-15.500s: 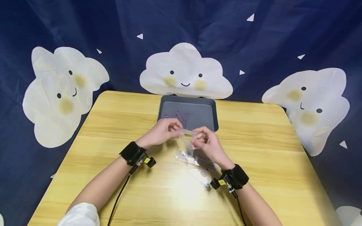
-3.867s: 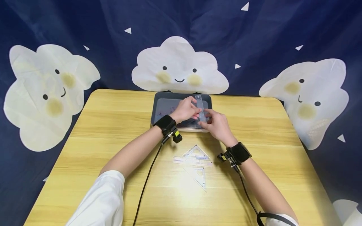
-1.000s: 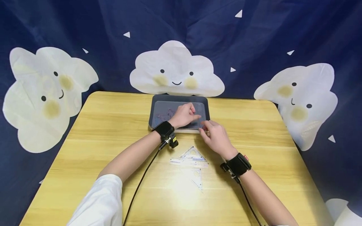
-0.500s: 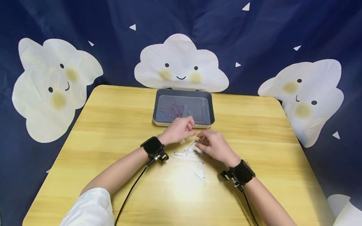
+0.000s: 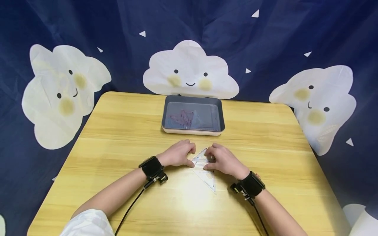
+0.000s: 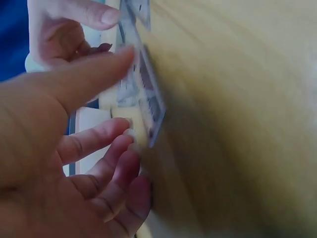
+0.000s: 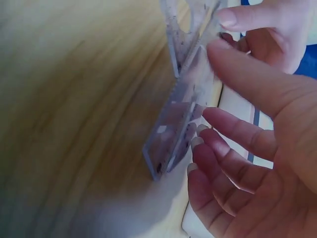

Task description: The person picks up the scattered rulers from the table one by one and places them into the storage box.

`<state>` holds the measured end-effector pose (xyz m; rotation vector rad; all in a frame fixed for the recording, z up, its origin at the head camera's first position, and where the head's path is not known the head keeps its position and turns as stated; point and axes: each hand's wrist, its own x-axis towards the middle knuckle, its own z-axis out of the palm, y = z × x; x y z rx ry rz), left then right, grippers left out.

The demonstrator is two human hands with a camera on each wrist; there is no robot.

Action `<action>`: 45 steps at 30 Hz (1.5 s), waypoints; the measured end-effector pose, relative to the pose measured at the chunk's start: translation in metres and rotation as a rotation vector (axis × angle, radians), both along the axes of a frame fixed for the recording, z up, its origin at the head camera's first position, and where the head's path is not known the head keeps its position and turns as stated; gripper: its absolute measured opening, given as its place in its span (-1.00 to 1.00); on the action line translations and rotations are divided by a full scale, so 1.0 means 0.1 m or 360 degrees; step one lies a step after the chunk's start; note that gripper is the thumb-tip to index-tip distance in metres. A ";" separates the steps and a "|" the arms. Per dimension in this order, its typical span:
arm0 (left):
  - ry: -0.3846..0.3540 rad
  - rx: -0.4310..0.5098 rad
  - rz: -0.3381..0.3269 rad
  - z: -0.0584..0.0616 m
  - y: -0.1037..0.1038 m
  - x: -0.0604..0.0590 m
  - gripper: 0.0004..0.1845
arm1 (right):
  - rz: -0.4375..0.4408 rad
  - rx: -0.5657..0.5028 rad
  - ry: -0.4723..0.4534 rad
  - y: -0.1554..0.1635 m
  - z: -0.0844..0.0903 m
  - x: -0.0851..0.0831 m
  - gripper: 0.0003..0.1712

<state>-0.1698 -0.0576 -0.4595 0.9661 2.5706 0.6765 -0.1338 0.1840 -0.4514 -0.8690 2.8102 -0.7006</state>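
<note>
In the head view a clear ruler (image 5: pixel 200 164) lies crosswise on the table between two clear set squares. The far set square (image 5: pixel 202 154) touches or overlaps its back edge; the near set square (image 5: pixel 209 177) lies in front. My left hand (image 5: pixel 178 154) is at the ruler's left end, thumb and fingers spread apart around it. At the other end is my right hand (image 5: pixel 225 160), its thumb near the ruler and its fingertips beside the far set square. Both wrist views show gaps between thumb and fingers, with neither hand pinching the ruler (image 7: pixel 171 119).
A dark grey tray (image 5: pixel 193 99) stands farther back on the wooden table (image 5: pixel 265 141). Purple-tinted flat pieces (image 5: pixel 183 118), a clear triangular piece (image 5: pixel 197 118) and a clear ruler-like strip (image 5: pixel 214 114) lie in it. A cable runs from each wrist camera.
A clear strip held over the tray's right side 3.9 s ago now lies inside it. Both hands have come back from the tray to the ruler and set squares on the table.
</note>
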 end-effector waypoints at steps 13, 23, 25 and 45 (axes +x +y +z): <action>-0.0054 0.0000 -0.0033 0.00 0.00 0.04 -0.72 | -0.0044 -0.0006 -0.0130 -0.02 -0.06 -0.05 -0.62; -0.0064 0.0107 0.0017 -0.03 0.02 0.04 -0.76 | 0.0036 0.0001 0.0101 -0.07 -0.05 0.00 -0.59; -0.0077 0.0159 0.0029 -0.04 0.02 0.03 -0.78 | 0.0047 0.0005 0.0158 -0.09 -0.05 0.01 -0.59; -0.0405 0.0577 0.0074 -0.05 0.10 0.02 -0.84 | 0.0041 -0.0094 0.0387 -0.12 -0.01 0.07 -0.66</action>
